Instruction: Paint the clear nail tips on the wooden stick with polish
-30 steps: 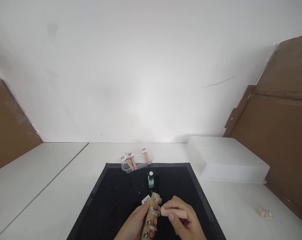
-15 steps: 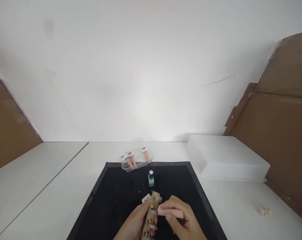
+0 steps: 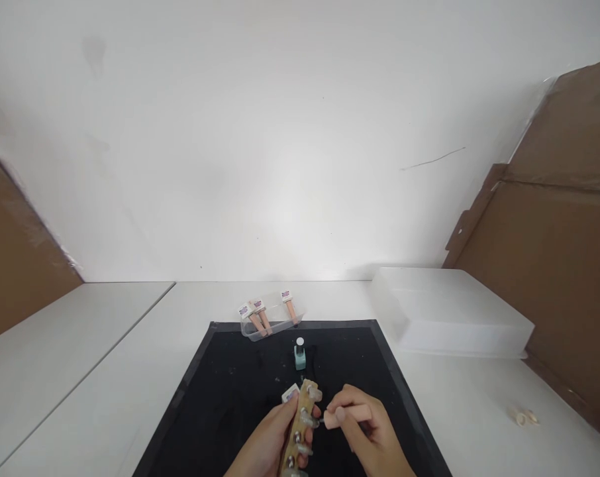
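Note:
My left hand point(image 3: 266, 437) is closed around a narrow wooden strip point(image 3: 300, 419), tilted with its far end up. Several clear, nail-shaped tips point(image 3: 310, 420) stick out along its right side, above round metallic spots. In my right hand point(image 3: 372, 427) is a nail polish brush by its pink cap point(image 3: 348, 415), pinched between thumb and fingers. Its thin dark end points left at the second clear tip; whether they touch I cannot tell. A white labelled bottle point(image 3: 290, 393) shows beside the left thumb, partly hidden. Just beyond the strip stands a teal polish bottle point(image 3: 300, 356) with a white top.
A clear tray point(image 3: 280, 327) at the mat's back edge holds several pink-capped, white-labelled bottles point(image 3: 258, 317). The black mat point(image 3: 230, 371) lies on a white table. A white box point(image 3: 451, 311) stands back right. Small cream rings point(image 3: 523, 417) lie at the right. Cardboard walls point(image 3: 543, 232) flank the sides.
My right hand has moved slightly right, drawing the pink cap away from the strip, so its thin dark end now shows. The left hand and strip have hardly moved.

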Demonstrator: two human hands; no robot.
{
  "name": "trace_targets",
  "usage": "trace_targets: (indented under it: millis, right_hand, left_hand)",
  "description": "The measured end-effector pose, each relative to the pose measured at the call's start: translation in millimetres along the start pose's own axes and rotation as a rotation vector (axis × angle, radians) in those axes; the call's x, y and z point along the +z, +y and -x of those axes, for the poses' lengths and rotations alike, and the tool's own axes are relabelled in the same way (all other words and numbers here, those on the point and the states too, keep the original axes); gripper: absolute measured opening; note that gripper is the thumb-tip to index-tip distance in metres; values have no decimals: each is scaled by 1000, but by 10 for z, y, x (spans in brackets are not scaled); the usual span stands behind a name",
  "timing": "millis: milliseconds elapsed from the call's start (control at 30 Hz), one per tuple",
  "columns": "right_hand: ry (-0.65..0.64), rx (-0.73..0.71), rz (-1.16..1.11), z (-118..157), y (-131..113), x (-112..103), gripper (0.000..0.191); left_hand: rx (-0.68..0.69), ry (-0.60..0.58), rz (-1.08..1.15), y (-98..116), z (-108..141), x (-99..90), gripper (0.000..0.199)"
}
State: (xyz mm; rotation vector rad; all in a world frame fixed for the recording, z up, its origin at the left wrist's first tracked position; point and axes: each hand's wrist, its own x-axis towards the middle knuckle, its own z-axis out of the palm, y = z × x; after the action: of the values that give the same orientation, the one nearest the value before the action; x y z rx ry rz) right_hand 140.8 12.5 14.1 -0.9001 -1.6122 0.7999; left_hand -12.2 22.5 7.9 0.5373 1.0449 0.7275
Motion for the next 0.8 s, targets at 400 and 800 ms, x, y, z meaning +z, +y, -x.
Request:
trace_targets:
  millis: [400, 800]
  right_hand:
    - [41, -40, -8, 26, -60, -34, 23]
    - [-90, -138, 16, 12, -40, -9, 16]
  left_hand:
    - [2, 8, -23, -17, 5, -18, 57]
    - [-7, 5, -2, -5, 14, -5, 59]
